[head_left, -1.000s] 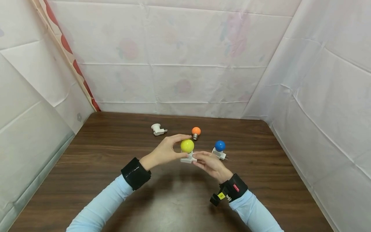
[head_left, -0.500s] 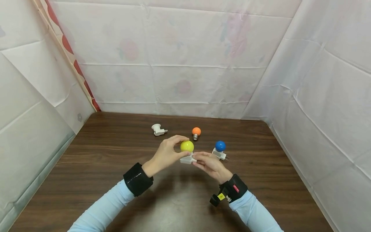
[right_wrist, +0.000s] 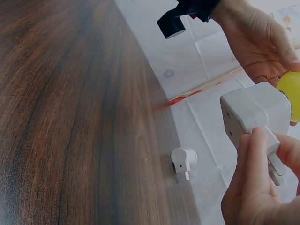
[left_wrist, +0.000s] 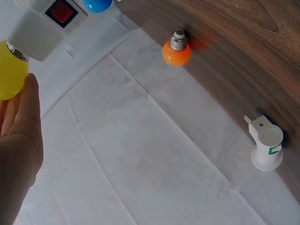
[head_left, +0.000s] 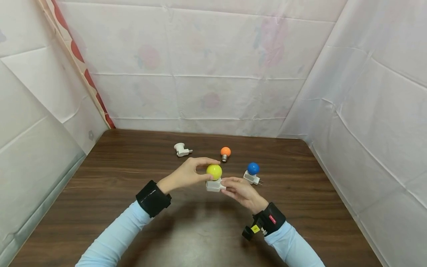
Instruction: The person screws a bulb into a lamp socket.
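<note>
Above the middle of the brown table [head_left: 133, 185] my left hand [head_left: 190, 172] grips a yellow bulb [head_left: 214, 171] from the left, fingers curled over its top. The bulb sits in a white plug socket [head_left: 213, 185] with a red switch [left_wrist: 61, 12]. My right hand [head_left: 238, 189] pinches that socket by its prongs side [right_wrist: 274, 154]. In the left wrist view the yellow bulb [left_wrist: 10, 70] lies against my fingers [left_wrist: 26, 112]. In the right wrist view the socket body [right_wrist: 255, 110] shows in front of the left hand [right_wrist: 258, 42].
A blue bulb in a white socket [head_left: 252, 172] lies just right of my hands. An orange bulb [head_left: 225, 152] lies loose behind them, and an empty white socket [head_left: 181, 149] further left. White sheets wall in the table on three sides.
The left hand's fingers have shifted round the yellow bulb and its wrist has dropped a little. Bulb and socket sit slightly lower. The right hand stays on the socket.
</note>
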`<state>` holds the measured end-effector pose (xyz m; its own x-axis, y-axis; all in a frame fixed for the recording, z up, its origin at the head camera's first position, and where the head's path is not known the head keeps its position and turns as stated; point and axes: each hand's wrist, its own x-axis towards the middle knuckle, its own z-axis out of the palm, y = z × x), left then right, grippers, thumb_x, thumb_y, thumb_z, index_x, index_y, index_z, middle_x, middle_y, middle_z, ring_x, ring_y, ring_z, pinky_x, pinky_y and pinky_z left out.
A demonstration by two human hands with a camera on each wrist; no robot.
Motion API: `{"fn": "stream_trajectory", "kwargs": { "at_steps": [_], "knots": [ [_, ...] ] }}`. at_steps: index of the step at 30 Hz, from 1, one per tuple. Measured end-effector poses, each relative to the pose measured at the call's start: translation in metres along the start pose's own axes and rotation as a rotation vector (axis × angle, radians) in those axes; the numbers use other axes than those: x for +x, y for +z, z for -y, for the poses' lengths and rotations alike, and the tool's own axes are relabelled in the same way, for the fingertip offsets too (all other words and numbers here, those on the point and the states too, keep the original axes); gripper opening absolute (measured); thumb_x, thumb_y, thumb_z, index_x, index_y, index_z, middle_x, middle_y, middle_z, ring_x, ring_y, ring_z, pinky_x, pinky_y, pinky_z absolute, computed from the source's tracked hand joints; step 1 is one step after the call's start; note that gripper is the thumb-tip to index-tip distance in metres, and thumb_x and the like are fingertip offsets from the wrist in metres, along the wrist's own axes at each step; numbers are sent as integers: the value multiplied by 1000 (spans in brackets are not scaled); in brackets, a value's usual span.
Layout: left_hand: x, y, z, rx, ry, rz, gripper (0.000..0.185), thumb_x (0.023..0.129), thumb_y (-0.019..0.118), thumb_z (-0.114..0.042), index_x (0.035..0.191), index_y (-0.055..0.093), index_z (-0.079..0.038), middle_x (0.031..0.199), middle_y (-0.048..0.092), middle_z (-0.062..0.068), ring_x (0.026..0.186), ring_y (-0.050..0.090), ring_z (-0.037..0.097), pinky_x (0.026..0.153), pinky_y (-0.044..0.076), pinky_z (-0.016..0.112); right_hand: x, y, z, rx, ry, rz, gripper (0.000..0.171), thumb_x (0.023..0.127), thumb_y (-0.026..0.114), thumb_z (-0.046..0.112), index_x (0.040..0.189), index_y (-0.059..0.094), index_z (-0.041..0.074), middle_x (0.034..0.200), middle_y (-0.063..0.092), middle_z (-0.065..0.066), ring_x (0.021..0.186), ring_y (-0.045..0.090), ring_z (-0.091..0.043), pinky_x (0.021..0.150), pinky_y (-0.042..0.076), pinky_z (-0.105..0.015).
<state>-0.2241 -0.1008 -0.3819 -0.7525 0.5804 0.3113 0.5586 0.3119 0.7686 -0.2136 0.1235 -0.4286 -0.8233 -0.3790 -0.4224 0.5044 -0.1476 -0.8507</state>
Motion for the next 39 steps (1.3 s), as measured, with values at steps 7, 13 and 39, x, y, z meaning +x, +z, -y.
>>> {"fn": "stream_trajectory", "kwargs": {
  "at_steps": [7,13,39],
  "knots": [
    [0,1,1,-33,3,-3,46,79,72,-17,123,58,-12,122,61,6,113,56,17,94,47,37,1,1,-2,-3,-5,18,44,87,62,10,124,47,-8,96,63,-6,86,62,-12,84,52,-25],
    [-4,11,-1,8,-37,-161,48,75,76,-16,120,60,-12,120,61,5,112,56,18,93,48,37,3,1,-3,13,-7,20,44,88,61,9,126,46,-9,94,64,-5,83,62,-10,78,53,-20],
    [-6,9,4,-117,-64,-101,45,76,75,-15,118,61,-10,117,62,7,106,59,19,87,51,29,3,2,-3,-6,-8,35,44,87,61,9,124,47,-9,94,64,-4,85,62,-11,80,53,-21]
  ]
}}
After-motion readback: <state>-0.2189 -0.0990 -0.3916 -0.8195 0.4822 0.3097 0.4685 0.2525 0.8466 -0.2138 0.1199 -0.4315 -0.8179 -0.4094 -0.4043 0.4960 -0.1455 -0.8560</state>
